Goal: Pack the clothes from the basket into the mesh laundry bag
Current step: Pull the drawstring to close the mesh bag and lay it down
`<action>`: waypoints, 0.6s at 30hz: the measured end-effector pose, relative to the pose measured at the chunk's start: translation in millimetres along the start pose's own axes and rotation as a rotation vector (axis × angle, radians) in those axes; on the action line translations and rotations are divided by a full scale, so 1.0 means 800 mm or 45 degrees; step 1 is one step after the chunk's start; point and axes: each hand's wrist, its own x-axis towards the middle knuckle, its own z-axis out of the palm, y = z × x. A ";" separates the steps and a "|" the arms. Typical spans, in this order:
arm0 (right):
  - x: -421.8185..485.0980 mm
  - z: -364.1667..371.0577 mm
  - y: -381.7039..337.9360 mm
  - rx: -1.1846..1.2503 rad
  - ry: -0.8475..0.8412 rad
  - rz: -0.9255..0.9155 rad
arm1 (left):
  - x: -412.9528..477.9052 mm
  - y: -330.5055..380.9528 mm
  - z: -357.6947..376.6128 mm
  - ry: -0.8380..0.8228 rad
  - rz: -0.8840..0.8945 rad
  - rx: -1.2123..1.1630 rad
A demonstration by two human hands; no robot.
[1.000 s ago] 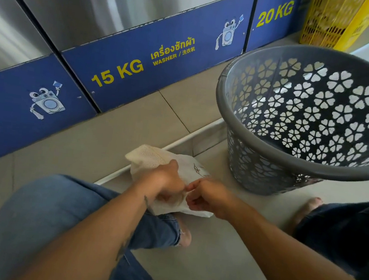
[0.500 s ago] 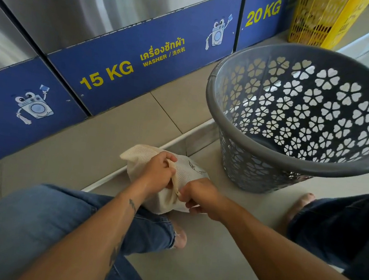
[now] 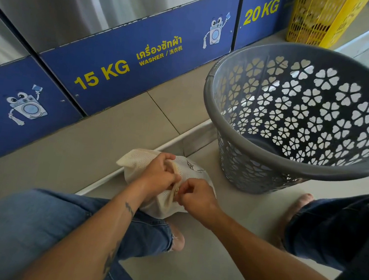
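Observation:
A cream mesh laundry bag (image 3: 138, 161) lies bulging on the floor by the step, between my knees. My left hand (image 3: 159, 175) grips the bag's gathered top and its drawstring. My right hand (image 3: 192, 195) pinches the cord at a small toggle beside the left hand. The grey plastic basket (image 3: 269, 156) with flower-shaped holes stands to the right of the bag; no clothes show inside it. What is inside the bag is hidden.
Blue-panelled washers (image 3: 122, 68) marked 15 KG and 20 KG line the raised tiled step (image 3: 110, 136) ahead. A yellow crate (image 3: 319, 19) stands at the back right. My knees and bare feet (image 3: 177, 240) flank the bag.
Both hands stayed at the bag's mouth. The left hand first lifted the gathered top, then settled back against the right hand, which now pinches the cord at the toggle.

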 end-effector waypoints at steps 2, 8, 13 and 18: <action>-0.003 0.002 0.000 -0.046 0.047 -0.095 | 0.001 -0.001 -0.001 0.023 0.006 0.011; -0.006 0.007 0.005 -0.255 0.104 -0.423 | 0.006 -0.003 -0.002 0.064 0.000 -0.023; -0.004 0.008 0.008 -0.299 0.144 -0.490 | 0.007 -0.004 -0.002 0.080 -0.024 -0.117; -0.001 0.013 0.011 -0.286 0.109 -0.483 | 0.009 -0.005 -0.002 0.145 -0.023 -0.136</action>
